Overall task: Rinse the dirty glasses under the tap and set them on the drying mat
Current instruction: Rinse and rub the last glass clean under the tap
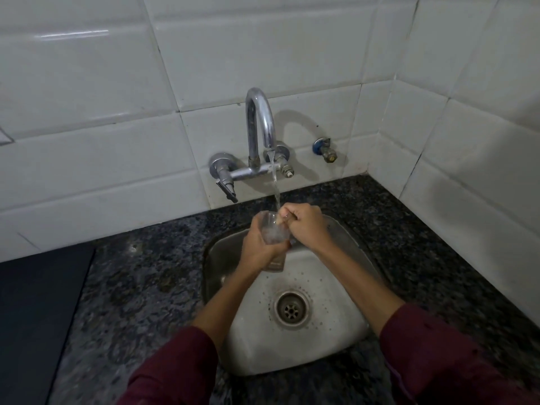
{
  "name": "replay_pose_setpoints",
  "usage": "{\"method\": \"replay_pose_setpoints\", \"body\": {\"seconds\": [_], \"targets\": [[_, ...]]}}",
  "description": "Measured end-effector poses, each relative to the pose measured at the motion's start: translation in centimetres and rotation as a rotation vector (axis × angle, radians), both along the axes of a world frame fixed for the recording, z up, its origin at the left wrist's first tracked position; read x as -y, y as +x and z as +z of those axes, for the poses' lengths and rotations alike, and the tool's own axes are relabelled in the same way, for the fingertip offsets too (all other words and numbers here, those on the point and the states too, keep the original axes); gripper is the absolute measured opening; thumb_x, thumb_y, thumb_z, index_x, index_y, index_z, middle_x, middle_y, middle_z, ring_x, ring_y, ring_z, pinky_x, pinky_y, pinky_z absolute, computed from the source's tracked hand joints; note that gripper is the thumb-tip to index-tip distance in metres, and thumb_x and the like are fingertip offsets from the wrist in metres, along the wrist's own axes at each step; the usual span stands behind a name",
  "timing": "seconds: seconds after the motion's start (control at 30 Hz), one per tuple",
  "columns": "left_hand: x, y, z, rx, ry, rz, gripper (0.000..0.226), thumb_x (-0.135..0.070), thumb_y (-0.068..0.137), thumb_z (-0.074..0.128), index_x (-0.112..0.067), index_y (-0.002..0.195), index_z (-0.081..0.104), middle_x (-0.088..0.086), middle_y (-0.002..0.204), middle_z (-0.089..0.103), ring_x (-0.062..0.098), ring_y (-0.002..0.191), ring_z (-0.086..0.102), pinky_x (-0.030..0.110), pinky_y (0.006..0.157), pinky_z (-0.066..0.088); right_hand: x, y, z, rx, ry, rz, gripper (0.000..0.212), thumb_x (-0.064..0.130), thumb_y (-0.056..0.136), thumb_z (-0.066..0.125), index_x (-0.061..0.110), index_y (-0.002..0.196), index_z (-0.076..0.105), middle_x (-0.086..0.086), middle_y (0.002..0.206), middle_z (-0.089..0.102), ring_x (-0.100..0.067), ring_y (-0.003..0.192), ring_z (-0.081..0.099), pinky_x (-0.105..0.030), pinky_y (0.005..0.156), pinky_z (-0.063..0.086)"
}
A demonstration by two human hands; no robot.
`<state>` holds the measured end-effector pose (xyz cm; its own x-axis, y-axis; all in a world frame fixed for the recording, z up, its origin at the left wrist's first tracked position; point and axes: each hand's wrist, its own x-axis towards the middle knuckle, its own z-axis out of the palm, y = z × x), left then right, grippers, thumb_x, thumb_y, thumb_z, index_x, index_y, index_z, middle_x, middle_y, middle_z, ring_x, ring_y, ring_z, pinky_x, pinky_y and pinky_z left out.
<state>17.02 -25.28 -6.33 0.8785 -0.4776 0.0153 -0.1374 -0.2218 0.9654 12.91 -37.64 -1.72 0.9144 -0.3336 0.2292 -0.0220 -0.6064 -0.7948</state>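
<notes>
At frame centre, the left hand (260, 244) grips a glass (273, 233) under the running tap (260, 124). The right hand (304, 226), fingers curled, reaches into the glass.

Dim, flat indoor light with a cool grey cast. A bright streak of glare lies on a wall tile (73, 35) far up and left of the fingers (287, 213), and highlights run along the tap (260, 118) above them. The tap throws a soft curved shadow on the tiles to its right. Straight tile joints bow toward the edges from the wide lens. The glass (273, 233) between the fingers is blurred by running water; the sleeves (438, 355) below look soft and noisy.
</notes>
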Motion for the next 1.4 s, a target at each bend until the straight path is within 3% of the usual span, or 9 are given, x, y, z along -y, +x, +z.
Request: {"method": "replay_pose_setpoints", "body": {"seconds": [0.23, 0.37, 0.6, 0.77, 0.9, 1.07, 1.2, 1.3, 1.4], "targets": [[0.3, -0.3, -0.8, -0.195, 0.239, 0.005, 0.094, -0.034, 0.068, 0.081, -0.026, 0.143, 0.025, -0.001, 0.124, 0.048, 0.024, 0.115, 0.054, 0.036, 0.092, 0.048, -0.3, 0.6, -1.6, -0.282, 0.103, -0.068, 0.024, 0.011, 0.093, 0.047, 0.007, 0.091, 0.071, -0.002, 0.091, 0.068, -0.020, 0.083, 0.063, -0.028, 0.062, 0.055], [-0.4, -1.3, -2.3, -0.547, 0.162, -0.075, 0.055, -0.034, 0.076, 0.076, -0.019, 0.123, 0.052, 0.011, 0.114, 0.065, 0.026, 0.100, 0.066, 0.049, 0.089, 0.055, -0.5, 0.2, -4.0, -0.438, 0.278, -0.049, 0.019, 0.002, 0.086, 0.055, -0.007, 0.095, 0.070, -0.016, 0.097, 0.071, -0.025, 0.092, 0.065, -0.032, 0.080, 0.052], [-1.9, -2.3, -4.6, -1.047, 0.082, -0.027, 0.070, -0.038, 0.065, 0.081, -0.026, 0.125, 0.047, 0.020, 0.126, 0.051, 0.038, 0.099, 0.061, 0.050, 0.066, 0.057, -1.1, -1.1, -7.5, -0.499, 0.544, -0.097, 0.017, -0.005, 0.082, 0.055, -0.001, 0.085, 0.071, -0.018, 0.081, 0.065, -0.022, 0.069, 0.057, -0.027, 0.061, 0.046], [-1.5, -1.9, -4.9, -0.972, -0.081, 0.119, 0.054, -0.057, 0.087, 0.054, -0.025, 0.128, 0.046, 0.014, 0.114, 0.060, 0.027, 0.082, 0.065, 0.045, 0.063, 0.056, -1.3, -2.3, -7.4, -0.388, 0.764, -0.115, 0.024, 0.003, 0.090, 0.050, 0.010, 0.108, 0.064, -0.011, 0.103, 0.063, -0.023, 0.095, 0.060, -0.030, 0.080, 0.046], [-1.0, -1.4, -3.6, -0.820, -0.312, 0.134, 0.041, -0.051, 0.097, 0.035, -0.024, 0.129, 0.036, 0.014, 0.119, 0.062, 0.027, 0.085, 0.070, 0.045, 0.064, 0.058, -2.2, -3.9, -6.9, -0.427, 0.955, 0.161, 0.080, 0.015, 0.084, 0.067, 0.048, 0.138, 0.018, 0.005, 0.124, 0.057, -0.026, 0.117, 0.057, -0.046, 0.091, 0.051], [0.0, -0.1, -2.5, -0.474, -0.168, 0.220, 0.037, -0.056, 0.092, 0.041, -0.025, 0.103, 0.057, 0.010, 0.113, 0.062, 0.021, 0.099, 0.061, 0.043, 0.093, 0.050, -2.9, -3.8, -5.6, -0.366, 0.153, 0.169, 0.113, 0.015, 0.070, 0.073, 0.044, 0.145, -0.006, -0.001, 0.147, 0.035, -0.022, 0.113, 0.057, -0.037, 0.086, 0.053], [0.3, 0.0, -0.8, -0.331, -0.214, 0.196, 0.027, -0.026, 0.101, 0.043, -0.013, 0.079, 0.052, 0.003, 0.075, 0.055, 0.016, 0.069, 0.054, 0.030, 0.066, 0.047, -3.9, -4.2, -5.2, -0.382, -0.319, 0.156, 0.116, 0.028, 0.069, 0.071, 0.048, 0.140, -0.019, -0.011, 0.156, 0.004, -0.036, 0.120, 0.049, -0.044, 0.087, 0.050], [0.1, 0.4, -0.3, -0.444, -0.395, 0.147, 0.027, -0.016, 0.100, 0.042, -0.009, 0.077, 0.055, 0.009, 0.077, 0.058, 0.021, 0.072, 0.056, 0.035, 0.070, 0.047, -3.4, -3.8, -4.7, -0.359, -0.045, 0.169, 0.121, 0.023, 0.065, 0.074, 0.057, 0.137, -0.016, -0.012, 0.148, 0.024, -0.033, 0.108, 0.058, -0.045, 0.082, 0.053], [-0.5, 1.0, -0.3, -0.523, -0.555, 0.095, 0.028, -0.010, 0.099, 0.039, -0.009, 0.075, 0.054, 0.007, 0.073, 0.062, 0.020, 0.071, 0.062, 0.038, 0.075, 0.049, -1.8, -3.7, -4.1, -0.339, 0.820, 0.313, 0.104, 0.004, 0.066, 0.072, 0.055, 0.139, 0.018, -0.003, 0.128, 0.053, -0.029, 0.090, 0.064, -0.043, 0.066, 0.057]]}}
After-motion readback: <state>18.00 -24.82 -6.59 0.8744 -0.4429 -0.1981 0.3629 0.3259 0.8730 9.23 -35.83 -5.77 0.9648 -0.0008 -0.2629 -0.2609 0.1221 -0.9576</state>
